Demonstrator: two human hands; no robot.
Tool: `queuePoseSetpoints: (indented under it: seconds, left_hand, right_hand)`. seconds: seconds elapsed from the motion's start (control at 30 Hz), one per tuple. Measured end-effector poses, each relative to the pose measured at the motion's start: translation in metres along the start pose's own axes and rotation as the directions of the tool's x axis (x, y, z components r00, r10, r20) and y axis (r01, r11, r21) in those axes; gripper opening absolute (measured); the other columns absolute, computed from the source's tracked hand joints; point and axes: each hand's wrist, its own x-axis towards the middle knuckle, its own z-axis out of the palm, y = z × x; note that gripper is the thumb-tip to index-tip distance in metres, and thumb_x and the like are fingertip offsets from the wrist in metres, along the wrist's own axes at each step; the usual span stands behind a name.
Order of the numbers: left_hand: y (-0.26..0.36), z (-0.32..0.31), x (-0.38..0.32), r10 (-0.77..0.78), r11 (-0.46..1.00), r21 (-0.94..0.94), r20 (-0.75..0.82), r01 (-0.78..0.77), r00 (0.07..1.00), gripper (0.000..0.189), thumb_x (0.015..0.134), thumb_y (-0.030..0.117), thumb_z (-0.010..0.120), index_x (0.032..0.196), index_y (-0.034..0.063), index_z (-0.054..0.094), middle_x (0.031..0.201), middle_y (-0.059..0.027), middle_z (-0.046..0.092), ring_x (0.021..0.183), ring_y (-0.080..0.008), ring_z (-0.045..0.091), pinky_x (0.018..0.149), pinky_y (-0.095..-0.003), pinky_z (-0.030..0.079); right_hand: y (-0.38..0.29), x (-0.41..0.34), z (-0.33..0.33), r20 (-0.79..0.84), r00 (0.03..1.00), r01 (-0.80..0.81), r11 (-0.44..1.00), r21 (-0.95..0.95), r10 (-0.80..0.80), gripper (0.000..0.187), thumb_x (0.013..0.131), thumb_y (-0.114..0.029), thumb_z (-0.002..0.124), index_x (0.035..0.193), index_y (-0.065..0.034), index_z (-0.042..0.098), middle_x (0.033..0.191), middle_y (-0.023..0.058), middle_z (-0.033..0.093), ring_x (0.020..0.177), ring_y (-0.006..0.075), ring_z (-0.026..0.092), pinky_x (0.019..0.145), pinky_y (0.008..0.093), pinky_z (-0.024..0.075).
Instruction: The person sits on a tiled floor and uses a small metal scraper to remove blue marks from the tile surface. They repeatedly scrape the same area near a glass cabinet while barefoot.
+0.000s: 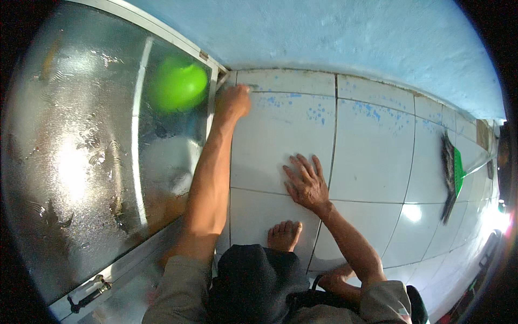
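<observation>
My left hand [236, 101] is curled, knuckles up, over the white tile floor [283, 137] near the corner where the door frame meets the blue wall. A thin greyish streak shows beside its fingers; blur hides whether it is a tool in the grasp. My right hand [306, 182] lies palm down on a tile with its fingers spread, holding nothing. Blue paint spots [319, 113] dot the tiles along the wall, between the two hands and beyond.
On my left stands a textured glass panel [93, 121] in a white frame [212, 93], with a black handle [89, 295] and a blurred green object [182, 85] behind the glass. A green broom [458, 172] with dark bristles rests far right. My bare foot [285, 235] is below my right hand.
</observation>
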Motion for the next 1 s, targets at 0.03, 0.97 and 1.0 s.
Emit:
queuePoseSetpoints:
  seconds: [0.03, 0.97, 1.0]
  left_hand:
    - [-0.002, 0.002, 0.001, 0.032, 0.997, 0.064, 0.011, -0.033, 0.999, 0.036, 0.096, 0.017, 0.056, 0.128, 0.0147, 0.073, 0.12, -0.0227, 0.072, 0.107, -0.0429, 0.071, 0.094, -0.0507, 0.056]
    - [0.016, 0.004, -0.007, 0.006, 0.997, -0.083, 0.018, -0.004, 1.0, 0.036, 0.099, 0.021, 0.057, 0.132, 0.0168, 0.071, 0.121, -0.0238, 0.072, 0.11, -0.0397, 0.071, 0.098, -0.0496, 0.054]
    - [0.021, 0.0, -0.006, 0.025, 0.999, -0.033, 0.004, -0.025, 1.0, 0.036, 0.099, 0.021, 0.057, 0.132, 0.0168, 0.071, 0.12, -0.024, 0.072, 0.109, -0.0397, 0.071, 0.098, -0.0499, 0.054]
  right_hand:
    - [-0.003, -0.001, 0.0, 0.024, 1.0, -0.008, 1.0, 0.009, 0.007, 0.05, 0.095, -0.03, 0.071, 0.142, -0.0192, 0.061, 0.154, 0.0098, 0.048, 0.151, 0.0279, 0.037, 0.128, 0.0615, 0.0187]
    - [-0.001, -0.009, 0.003, 0.014, 1.0, -0.01, 1.0, -0.021, 0.01, 0.048, 0.095, -0.03, 0.072, 0.141, -0.0189, 0.062, 0.154, 0.0085, 0.048, 0.149, 0.0282, 0.039, 0.127, 0.0606, 0.0207]
    - [0.003, -0.006, 0.002, 0.001, 1.0, -0.012, 1.0, -0.024, 0.012, 0.048, 0.095, -0.03, 0.072, 0.141, -0.0187, 0.062, 0.153, 0.0087, 0.048, 0.149, 0.0284, 0.039, 0.127, 0.0608, 0.0207]
